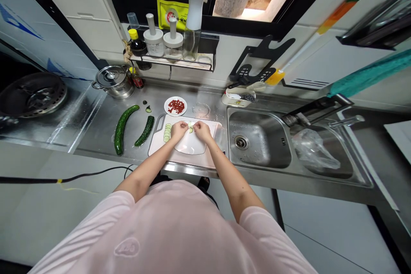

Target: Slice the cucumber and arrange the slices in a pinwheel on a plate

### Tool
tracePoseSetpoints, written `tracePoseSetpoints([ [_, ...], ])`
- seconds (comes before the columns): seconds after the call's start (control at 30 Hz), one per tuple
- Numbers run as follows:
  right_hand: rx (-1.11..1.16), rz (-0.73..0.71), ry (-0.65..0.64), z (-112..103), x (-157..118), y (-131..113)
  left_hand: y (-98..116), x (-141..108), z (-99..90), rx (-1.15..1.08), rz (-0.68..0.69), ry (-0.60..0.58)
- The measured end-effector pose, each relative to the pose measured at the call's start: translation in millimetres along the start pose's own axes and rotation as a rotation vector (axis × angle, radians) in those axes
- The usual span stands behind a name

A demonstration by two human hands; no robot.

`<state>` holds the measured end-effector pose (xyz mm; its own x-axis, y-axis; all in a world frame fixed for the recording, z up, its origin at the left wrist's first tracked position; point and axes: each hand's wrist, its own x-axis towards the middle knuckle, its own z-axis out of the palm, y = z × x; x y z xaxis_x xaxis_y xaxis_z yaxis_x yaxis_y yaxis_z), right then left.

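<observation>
Over a white plate [190,148] my left hand [179,131] and my right hand [203,131] face each other, fingertips pinched. A pale green cucumber slice [190,124] is between them, gripped from both sides; the fine detail is too small to make out. Another slice [190,130] shows just below the fingertips. The plate lies on a white cutting board [154,149]. To the left of my left hand, a column of overlapping cucumber slices [167,132] lies on the board. Behind the board stands a small white dish [166,107] of chopped red pieces [176,105].
A cut cucumber [144,131], a long whole cucumber [122,130] and cucumber ends [148,109] lie left of the board. A lidded steel pot [114,82] stands farther back. To the right is a sink [260,141]; above, a seasoning rack [180,63] holds jars and bottles.
</observation>
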<state>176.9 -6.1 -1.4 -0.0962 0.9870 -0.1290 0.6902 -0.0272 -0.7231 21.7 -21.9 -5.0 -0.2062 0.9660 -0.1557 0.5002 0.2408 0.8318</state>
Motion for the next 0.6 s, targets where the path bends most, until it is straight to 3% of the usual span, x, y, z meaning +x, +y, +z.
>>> tracePoseSetpoints([
  [0.6, -0.395, 0.019, -0.082, 4.3, 4.2, -8.4, 14.8, 3.2, 4.3, 0.392, -0.012, -0.067],
])
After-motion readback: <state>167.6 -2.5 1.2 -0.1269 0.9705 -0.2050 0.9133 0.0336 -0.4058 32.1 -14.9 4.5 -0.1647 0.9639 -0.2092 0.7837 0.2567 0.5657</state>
